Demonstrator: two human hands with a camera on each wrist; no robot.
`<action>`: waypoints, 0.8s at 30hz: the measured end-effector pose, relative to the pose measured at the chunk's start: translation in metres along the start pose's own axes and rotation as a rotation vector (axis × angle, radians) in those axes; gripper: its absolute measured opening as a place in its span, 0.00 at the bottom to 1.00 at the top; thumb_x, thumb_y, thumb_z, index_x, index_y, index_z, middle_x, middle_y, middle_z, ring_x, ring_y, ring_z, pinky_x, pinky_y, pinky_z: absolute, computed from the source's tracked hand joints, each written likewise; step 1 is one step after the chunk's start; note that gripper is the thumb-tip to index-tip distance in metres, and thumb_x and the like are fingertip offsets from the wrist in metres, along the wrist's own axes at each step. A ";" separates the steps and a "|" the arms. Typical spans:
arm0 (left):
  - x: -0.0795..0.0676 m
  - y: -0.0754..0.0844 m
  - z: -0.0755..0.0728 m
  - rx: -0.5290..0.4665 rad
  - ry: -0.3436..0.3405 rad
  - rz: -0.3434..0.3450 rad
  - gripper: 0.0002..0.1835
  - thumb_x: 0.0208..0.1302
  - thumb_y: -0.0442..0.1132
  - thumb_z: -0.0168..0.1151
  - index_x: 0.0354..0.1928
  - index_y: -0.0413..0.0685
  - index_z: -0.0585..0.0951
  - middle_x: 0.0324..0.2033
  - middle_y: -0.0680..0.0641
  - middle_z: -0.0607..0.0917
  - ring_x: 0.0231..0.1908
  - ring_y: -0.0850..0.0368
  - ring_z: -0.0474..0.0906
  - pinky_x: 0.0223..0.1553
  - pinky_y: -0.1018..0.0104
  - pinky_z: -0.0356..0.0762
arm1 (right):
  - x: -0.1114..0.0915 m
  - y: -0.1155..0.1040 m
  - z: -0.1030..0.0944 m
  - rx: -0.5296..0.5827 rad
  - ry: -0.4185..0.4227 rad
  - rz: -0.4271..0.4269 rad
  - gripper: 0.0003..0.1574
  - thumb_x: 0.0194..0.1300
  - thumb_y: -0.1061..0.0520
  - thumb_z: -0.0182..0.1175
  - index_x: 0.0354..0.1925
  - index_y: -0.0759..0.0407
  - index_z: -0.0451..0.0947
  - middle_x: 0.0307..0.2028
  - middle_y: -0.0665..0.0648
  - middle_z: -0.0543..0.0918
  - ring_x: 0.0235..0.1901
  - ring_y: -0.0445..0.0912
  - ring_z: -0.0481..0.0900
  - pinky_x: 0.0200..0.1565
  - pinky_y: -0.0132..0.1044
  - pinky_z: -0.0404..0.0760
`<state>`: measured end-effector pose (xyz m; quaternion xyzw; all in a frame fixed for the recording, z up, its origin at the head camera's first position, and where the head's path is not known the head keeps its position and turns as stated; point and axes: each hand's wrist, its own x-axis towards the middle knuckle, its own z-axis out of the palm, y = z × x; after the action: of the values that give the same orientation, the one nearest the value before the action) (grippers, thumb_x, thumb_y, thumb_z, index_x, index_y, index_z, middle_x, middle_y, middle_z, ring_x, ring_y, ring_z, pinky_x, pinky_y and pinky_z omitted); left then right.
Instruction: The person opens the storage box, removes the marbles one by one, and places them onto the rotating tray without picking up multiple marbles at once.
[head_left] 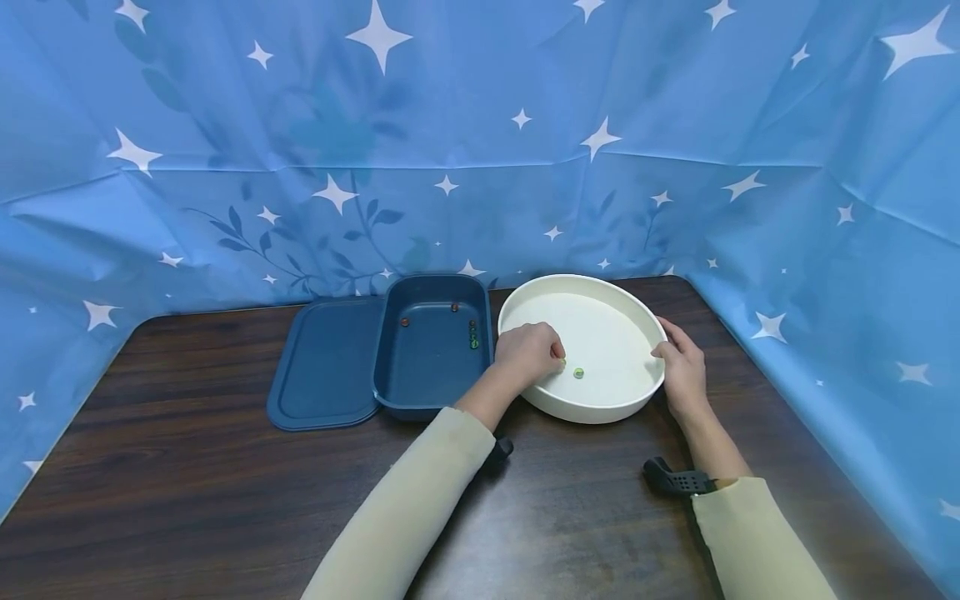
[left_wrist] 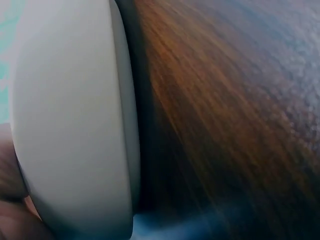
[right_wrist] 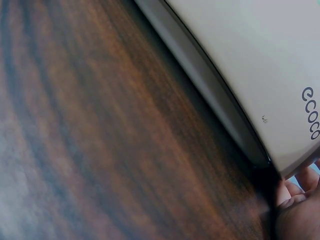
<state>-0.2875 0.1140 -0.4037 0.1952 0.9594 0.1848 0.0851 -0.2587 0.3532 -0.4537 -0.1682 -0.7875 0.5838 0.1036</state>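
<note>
In the head view a round white tray [head_left: 600, 321] sits on the table, and the right wrist view shows "ecoco" lettering on its side wall [right_wrist: 285, 90]. My left hand [head_left: 527, 350] reaches over its left rim and pinches a small green bead near the tray floor; the fingertips mostly hide it. A second green bead [head_left: 578, 373] lies just right of those fingers. My right hand [head_left: 682, 367] grips the tray's right rim, thumb on top and fingers outside. Left of the tray stands a deep blue container [head_left: 423, 375] holding a few reddish-brown beads [head_left: 405, 322] and several green beads [head_left: 474, 342].
A flat blue lid [head_left: 322, 367] lies against the container's left side. Dark wood-grain table [head_left: 187, 483] extends to the front and left. Behind and to the right hangs a blue curtain [head_left: 480, 125] with white stars.
</note>
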 end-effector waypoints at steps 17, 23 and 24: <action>-0.006 -0.003 -0.005 -0.108 -0.024 0.022 0.08 0.68 0.46 0.66 0.46 0.57 0.88 0.37 0.57 0.87 0.36 0.63 0.78 0.39 0.68 0.76 | 0.001 0.004 0.001 0.011 -0.016 0.020 0.42 0.66 0.65 0.40 0.78 0.54 0.58 0.79 0.57 0.58 0.76 0.53 0.60 0.74 0.52 0.63; -0.028 -0.016 -0.045 -0.363 0.054 0.095 0.12 0.74 0.46 0.60 0.49 0.51 0.87 0.40 0.52 0.88 0.41 0.60 0.80 0.43 0.67 0.79 | 0.003 0.003 0.000 0.015 -0.015 0.005 0.42 0.66 0.64 0.40 0.78 0.55 0.58 0.79 0.57 0.58 0.77 0.54 0.59 0.74 0.53 0.62; -0.033 -0.020 -0.052 -0.387 0.075 0.101 0.12 0.74 0.45 0.60 0.49 0.50 0.87 0.41 0.52 0.88 0.42 0.59 0.81 0.44 0.66 0.79 | 0.003 0.002 0.000 0.013 -0.015 0.004 0.42 0.66 0.64 0.40 0.78 0.55 0.58 0.79 0.58 0.59 0.77 0.54 0.60 0.74 0.53 0.62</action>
<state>-0.2770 0.0671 -0.3606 0.2160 0.8975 0.3770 0.0757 -0.2611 0.3551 -0.4559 -0.1646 -0.7840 0.5905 0.0977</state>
